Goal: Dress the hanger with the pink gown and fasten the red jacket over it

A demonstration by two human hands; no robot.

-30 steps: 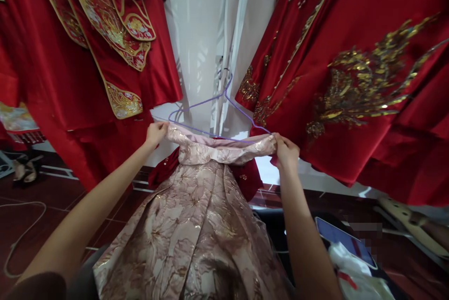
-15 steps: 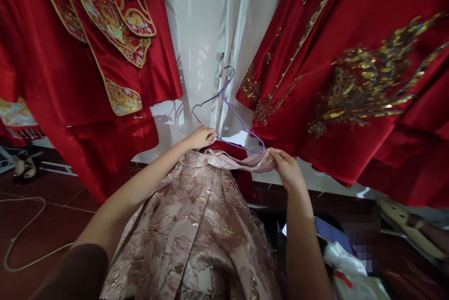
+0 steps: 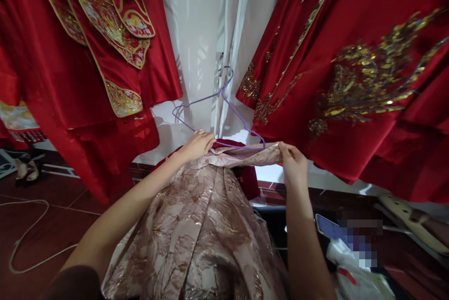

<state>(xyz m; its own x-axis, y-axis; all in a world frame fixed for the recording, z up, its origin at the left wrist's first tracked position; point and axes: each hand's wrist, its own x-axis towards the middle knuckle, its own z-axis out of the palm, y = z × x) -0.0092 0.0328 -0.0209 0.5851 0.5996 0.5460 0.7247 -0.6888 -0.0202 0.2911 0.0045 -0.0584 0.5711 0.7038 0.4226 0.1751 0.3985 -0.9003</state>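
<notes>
A pale pink skirt [image 3: 196,215] with a metallic floral pattern hangs down toward me, its waistband at the top. My left hand [image 3: 198,144] is closed around the lower bar of a purple wire clothes hanger [image 3: 242,119]; the waistband bunches at its fingers, and whether it pinches the cloth too is hidden. The right end of the waistband is pinched by my right hand [image 3: 293,162], pulled out past the hanger's right corner. Behind the waistband, dark red cloth [image 3: 250,183] shows.
Red embroidered garments hang at left [image 3: 115,47] and right [image 3: 351,103] before a white wall [image 3: 196,24]. A cable [image 3: 28,239] and shoes [image 3: 28,171] lie on the left floor. A phone [image 3: 328,226] and white plastic packets [image 3: 361,281] are at lower right.
My right hand has drawn the waistband end farther right and slightly up. The hanger's left corner has swung outward to the left, and my left hand has shifted a little.
</notes>
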